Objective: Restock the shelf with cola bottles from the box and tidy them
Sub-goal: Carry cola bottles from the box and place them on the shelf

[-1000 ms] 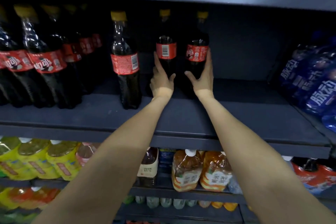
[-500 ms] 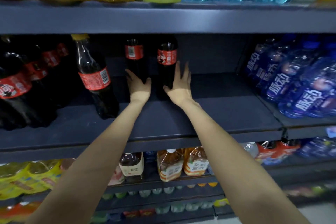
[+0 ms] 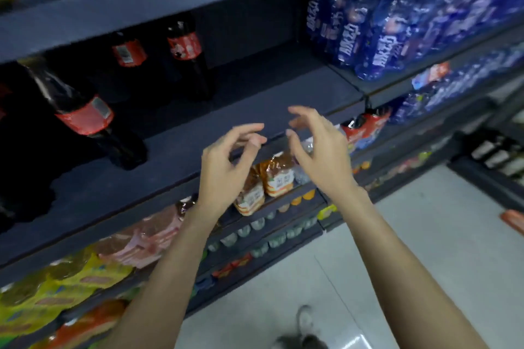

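Two dark cola bottles with red labels stand at the back of the dark shelf (image 3: 255,99): one on the left (image 3: 129,56), one on the right (image 3: 188,59). A third cola bottle (image 3: 85,116) stands nearer the front at the left. My left hand (image 3: 226,167) and my right hand (image 3: 314,150) hover in front of the shelf's edge, fingers loosely curled, holding nothing, clear of the bottles. The box is out of view.
Blue-wrapped bottle packs (image 3: 397,25) fill the shelf to the right. Orange tea bottles (image 3: 272,178) and yellow drinks (image 3: 56,286) sit on lower shelves. Light floor tiles (image 3: 425,249) lie below, with a shoe (image 3: 304,317) and another rack (image 3: 499,159) at far right.
Both hands have let go of the two back cola bottles and drawn back to the shelf's front edge. The view has tilted and swung right and down.
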Tool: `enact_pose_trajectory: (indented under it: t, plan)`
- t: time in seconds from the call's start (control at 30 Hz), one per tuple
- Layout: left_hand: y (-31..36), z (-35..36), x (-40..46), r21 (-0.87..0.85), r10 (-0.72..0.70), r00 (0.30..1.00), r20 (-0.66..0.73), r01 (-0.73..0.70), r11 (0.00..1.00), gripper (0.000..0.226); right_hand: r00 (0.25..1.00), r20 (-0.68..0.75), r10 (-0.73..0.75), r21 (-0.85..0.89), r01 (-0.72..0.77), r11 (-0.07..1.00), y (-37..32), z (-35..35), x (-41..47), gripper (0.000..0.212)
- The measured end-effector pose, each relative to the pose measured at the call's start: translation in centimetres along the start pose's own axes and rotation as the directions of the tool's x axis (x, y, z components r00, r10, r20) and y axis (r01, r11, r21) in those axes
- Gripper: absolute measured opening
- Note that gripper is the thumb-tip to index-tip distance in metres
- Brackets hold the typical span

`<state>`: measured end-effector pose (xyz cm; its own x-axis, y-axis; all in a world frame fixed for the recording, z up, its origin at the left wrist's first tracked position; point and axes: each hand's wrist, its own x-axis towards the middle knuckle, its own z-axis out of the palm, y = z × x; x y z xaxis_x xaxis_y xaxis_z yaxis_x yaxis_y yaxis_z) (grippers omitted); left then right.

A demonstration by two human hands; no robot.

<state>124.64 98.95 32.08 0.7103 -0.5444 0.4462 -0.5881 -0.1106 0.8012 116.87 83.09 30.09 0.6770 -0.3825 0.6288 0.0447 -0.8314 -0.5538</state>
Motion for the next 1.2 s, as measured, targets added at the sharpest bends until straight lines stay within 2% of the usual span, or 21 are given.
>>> enact_pose_trajectory:
  t: [0.1,0.2,0.3,0.37,0.43,0.5,0.57,0.63,0.77,0.87,0.93,1.1,1.2]
  plan:
    - [0.6,4.6,-2.6,-0.018,0.164,0.984,0.07,-0.164,0.986,0.022,0.986,-0.138,0.093,-0.082,-0.105,0.991,2.3,-4.4,-6.7,0.021]
    - [0.8,10.6,-5.7,-0.072,0.226,0.968,0.107,-0.219,0.973,0.021,0.967,-0.109,0.229,-0.19,-0.247,0.95,5.9,-9.0,-13.8,0.019]
    - [1.3,17.8,-8.5,-0.089,0.14,0.949,0.282,-0.12,0.989,0.022,0.916,-0.011,0.401,-0.288,-0.387,0.876,10.5,-14.5,-21.0,0.024]
    - [2.0,23.4,-10.4,-0.046,0.031,0.898,0.439,-0.012,0.999,0.027,0.851,0.034,0.524,-0.344,-0.483,0.805,13.4,-19.0,-25.8,0.029]
    - [3.1,28.9,-12.2,-0.011,-0.079,0.821,0.566,0.104,0.995,0.029,0.76,0.056,0.648,-0.37,-0.587,0.72,15.9,-23.3,-30.0,0.033]
    - [4.3,35.3,-14.3,0.044,-0.203,0.72,0.663,0.233,0.972,0.02,0.645,0.061,0.762,-0.372,-0.693,0.617,18.3,-28.1,-34.0,0.037]
    - [5.8,41.7,-16.4,0.094,-0.339,0.577,0.743,0.411,0.907,0.013,0.493,0.067,0.867,-0.356,-0.8,0.483,20.5,-33.1,-37.7,0.043]
    - [7.6,47.9,-18.5,0.149,-0.408,0.463,0.787,0.499,0.854,0.015,0.349,0.063,0.935,-0.314,-0.882,0.351,22.5,-38.1,-41.2,0.048]
    - [12.2,59.1,-21.8,0.228,-0.428,0.344,0.836,0.492,0.84,0.016,0.176,-0.02,0.984,-0.263,-0.951,0.164,26.3,-47.4,-47.2,0.043]
    - [16.4,67.0,-23.4,0.249,-0.354,0.271,0.895,0.355,0.901,0.023,0.064,-0.085,0.994,-0.219,-0.975,0.044,29.3,-53.8,-51.1,0.038]
    - [19.6,72.5,-24.2,0.196,-0.272,0.234,0.934,0.301,0.933,0.021,0.016,-0.134,0.991,-0.175,-0.985,-0.007,31.7,-57.6,-53.0,0.036]
    - [26.8,87.2,-25.1,0.063,-0.128,0.243,0.962,0.259,0.964,0.022,-0.076,-0.214,0.974,-0.062,-0.994,-0.091,40.1,-66.9,-56.6,0.031]
    - [29.9,96.1,-25.0,0.064,-0.114,0.219,0.969,0.226,0.972,0.021,-0.117,-0.257,0.959,-0.021,-0.992,-0.127,45.6,-72.8,-57.5,0.029]
